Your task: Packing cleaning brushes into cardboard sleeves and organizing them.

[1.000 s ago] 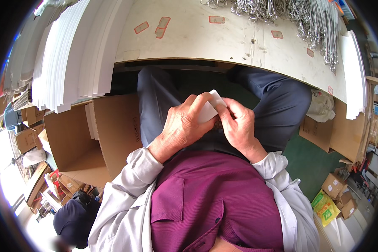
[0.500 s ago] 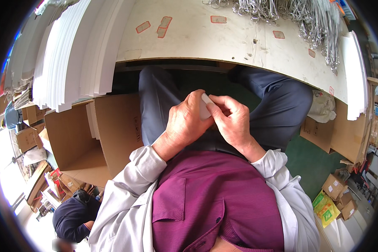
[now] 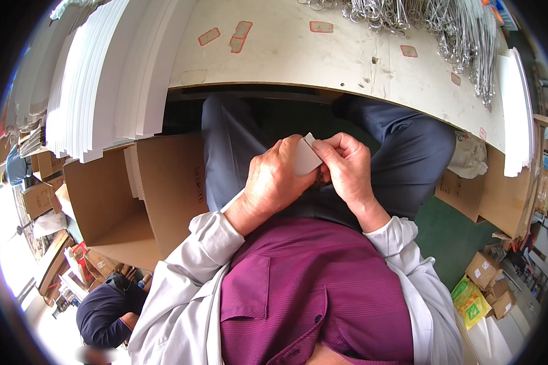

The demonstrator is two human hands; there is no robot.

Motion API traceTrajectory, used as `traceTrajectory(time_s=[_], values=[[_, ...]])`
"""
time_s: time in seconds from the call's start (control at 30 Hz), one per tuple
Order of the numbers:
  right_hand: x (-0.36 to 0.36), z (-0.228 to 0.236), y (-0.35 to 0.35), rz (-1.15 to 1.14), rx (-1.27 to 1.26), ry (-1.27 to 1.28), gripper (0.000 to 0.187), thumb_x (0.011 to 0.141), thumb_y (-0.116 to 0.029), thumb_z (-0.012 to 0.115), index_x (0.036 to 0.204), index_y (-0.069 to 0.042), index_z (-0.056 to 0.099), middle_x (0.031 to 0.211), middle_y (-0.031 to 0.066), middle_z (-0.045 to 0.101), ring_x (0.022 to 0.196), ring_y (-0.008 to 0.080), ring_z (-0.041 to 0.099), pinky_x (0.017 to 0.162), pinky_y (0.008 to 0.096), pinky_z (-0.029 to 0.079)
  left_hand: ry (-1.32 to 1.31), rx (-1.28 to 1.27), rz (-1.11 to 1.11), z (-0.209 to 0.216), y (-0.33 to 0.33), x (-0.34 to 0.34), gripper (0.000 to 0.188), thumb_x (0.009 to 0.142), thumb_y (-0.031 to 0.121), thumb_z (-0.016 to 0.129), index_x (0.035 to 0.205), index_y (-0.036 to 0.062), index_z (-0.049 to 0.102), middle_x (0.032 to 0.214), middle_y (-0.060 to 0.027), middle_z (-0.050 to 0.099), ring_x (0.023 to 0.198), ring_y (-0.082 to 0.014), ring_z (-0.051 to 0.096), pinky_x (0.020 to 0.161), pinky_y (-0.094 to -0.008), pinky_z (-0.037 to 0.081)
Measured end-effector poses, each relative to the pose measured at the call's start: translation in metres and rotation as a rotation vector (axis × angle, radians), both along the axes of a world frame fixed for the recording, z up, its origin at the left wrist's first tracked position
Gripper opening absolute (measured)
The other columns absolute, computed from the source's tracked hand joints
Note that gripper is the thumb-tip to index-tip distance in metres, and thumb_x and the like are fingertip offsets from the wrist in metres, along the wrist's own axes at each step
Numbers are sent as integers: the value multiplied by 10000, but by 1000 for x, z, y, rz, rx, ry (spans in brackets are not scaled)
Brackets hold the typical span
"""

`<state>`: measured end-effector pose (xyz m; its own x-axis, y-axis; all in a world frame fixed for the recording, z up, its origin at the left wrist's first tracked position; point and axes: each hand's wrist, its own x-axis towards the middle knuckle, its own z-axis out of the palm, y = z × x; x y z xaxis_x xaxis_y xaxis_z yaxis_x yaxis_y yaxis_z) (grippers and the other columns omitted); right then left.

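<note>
Above my lap, a small flat white piece (image 3: 307, 157), like card or a little box, sits between my two hands. My left hand (image 3: 276, 171) is closed around its left side. At its upper right edge my right hand (image 3: 348, 167) pinches it between thumb and fingers, the other fingers curled. The far side of the piece is hidden behind my hands.
Before me stands a pale worktop (image 3: 274, 58) with several red-edged labels. Looped metal wire pieces (image 3: 463, 52) heap at its far right. Tall white panels (image 3: 109, 79) stand left, above an open cardboard box (image 3: 170, 194). A person (image 3: 111, 310) bends at lower left.
More of the white piece shows, with its corner up between my hands. My right hand has shifted slightly right, its thumb now at the piece's edge.
</note>
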<state>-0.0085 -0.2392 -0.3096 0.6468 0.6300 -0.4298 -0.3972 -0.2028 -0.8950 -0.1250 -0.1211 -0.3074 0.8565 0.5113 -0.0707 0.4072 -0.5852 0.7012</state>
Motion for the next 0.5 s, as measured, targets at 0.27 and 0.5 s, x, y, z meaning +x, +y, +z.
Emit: traceTrajectory(time_s=[0.27,0.5], values=[[-13,-8,5,-46,49,-432,202,986,-129,736,846,7,686,700,4,683,606,29,579,536,215,461,-164,114,0,-6,1,-1,569,733,198,858,1193,-22,605,954,-188,726,818,-365,740,656,-445,614],[-14,-11,-4,110,108,-644,285,970,-152,737,1199,16,724,909,133,722,779,203,667,721,318,541,-147,76,17,-3,4,-1,565,738,204,844,1198,-22,607,1005,-207,725,853,-379,740,684,-454,621]])
